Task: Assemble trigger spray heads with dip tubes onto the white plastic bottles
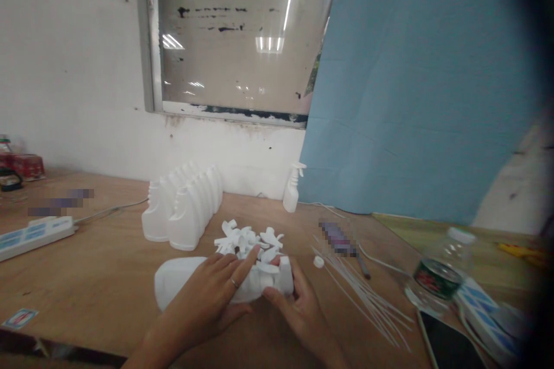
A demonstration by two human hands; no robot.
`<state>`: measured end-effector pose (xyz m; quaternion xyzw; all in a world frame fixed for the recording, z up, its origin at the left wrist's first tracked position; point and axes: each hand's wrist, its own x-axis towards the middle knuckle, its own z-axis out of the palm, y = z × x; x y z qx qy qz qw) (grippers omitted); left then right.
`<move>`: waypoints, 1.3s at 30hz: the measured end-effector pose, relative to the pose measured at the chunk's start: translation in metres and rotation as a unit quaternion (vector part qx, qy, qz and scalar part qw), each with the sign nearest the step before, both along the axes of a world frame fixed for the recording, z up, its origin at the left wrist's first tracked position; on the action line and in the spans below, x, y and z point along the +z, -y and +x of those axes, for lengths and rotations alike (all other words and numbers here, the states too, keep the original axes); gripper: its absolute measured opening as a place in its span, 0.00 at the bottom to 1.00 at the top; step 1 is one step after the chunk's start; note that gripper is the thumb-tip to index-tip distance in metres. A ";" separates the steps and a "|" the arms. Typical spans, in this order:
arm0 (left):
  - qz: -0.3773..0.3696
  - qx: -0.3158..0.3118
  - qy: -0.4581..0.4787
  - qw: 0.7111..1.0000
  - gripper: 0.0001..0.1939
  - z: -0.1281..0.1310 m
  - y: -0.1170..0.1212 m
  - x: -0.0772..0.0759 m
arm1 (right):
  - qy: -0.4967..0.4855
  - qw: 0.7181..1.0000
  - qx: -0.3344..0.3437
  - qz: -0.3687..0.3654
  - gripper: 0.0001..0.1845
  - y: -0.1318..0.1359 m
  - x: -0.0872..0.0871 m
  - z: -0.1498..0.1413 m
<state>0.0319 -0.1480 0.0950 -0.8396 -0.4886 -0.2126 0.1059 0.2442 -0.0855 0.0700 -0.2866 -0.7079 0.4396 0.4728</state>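
Note:
A white spray bottle [177, 278] lies on its side at the front of the table, its base to the left. Across its body lies my left hand [216, 285], which wears a ring and holds the bottle from above. At the neck end, my right hand [298, 305] is closed around the white trigger spray head [283, 277], thumb on the near side. Part of the head and neck is hidden by my fingers. Just behind the bottle is a pile of loose white trigger heads [246, 237].
Rows of white bottles without heads [186, 219] stand at the back left. A complete spray bottle [292, 189] stands by the wall. To the right lie thin white tubes [367, 294], a white cap [318, 262], a water bottle [439, 277], a phone [448, 340] and a power strip [489, 314].

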 end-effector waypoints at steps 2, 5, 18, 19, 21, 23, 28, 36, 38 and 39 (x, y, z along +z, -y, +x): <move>0.011 0.019 0.027 0.999 0.47 -0.006 -0.003 -0.004 | 0.027 0.998 -0.031 0.039 0.15 -0.007 0.009 0.022; 0.033 0.033 0.040 0.998 0.38 -0.017 -0.005 -0.014 | 0.024 0.994 -0.078 0.073 0.13 -0.016 0.018 0.056; -0.059 0.099 0.314 0.943 0.17 -0.005 -0.170 0.023 | -0.058 0.953 -0.290 0.059 0.30 -0.055 -0.006 0.115; -0.068 0.119 0.326 0.936 0.18 0.000 -0.195 0.020 | -0.024 0.955 -0.293 0.046 0.29 -0.056 -0.020 0.119; -0.081 0.151 0.346 0.922 0.16 0.012 -0.241 0.009 | 0.040 0.955 -0.291 0.032 0.26 -0.053 -0.051 0.124; -0.097 0.170 0.358 0.913 0.14 0.027 -0.278 -0.004 | 0.099 0.950 -0.296 0.024 0.25 -0.049 -0.078 0.127; -0.107 0.218 0.374 0.895 0.17 0.060 -0.344 -0.033 | 0.186 0.936 -0.297 -0.011 0.25 -0.041 -0.112 0.133; -0.050 0.240 0.373 0.895 0.17 0.089 -0.412 -0.068 | 0.235 0.933 -0.270 -0.039 0.24 -0.032 -0.101 0.135; -0.033 0.244 0.375 0.894 0.17 0.093 -0.421 -0.075 | 0.234 0.933 -0.270 -0.051 0.24 -0.031 -0.100 0.135; -0.024 0.247 0.376 0.893 0.17 0.095 -0.424 -0.078 | 0.231 0.933 -0.271 -0.055 0.23 -0.031 -0.101 0.135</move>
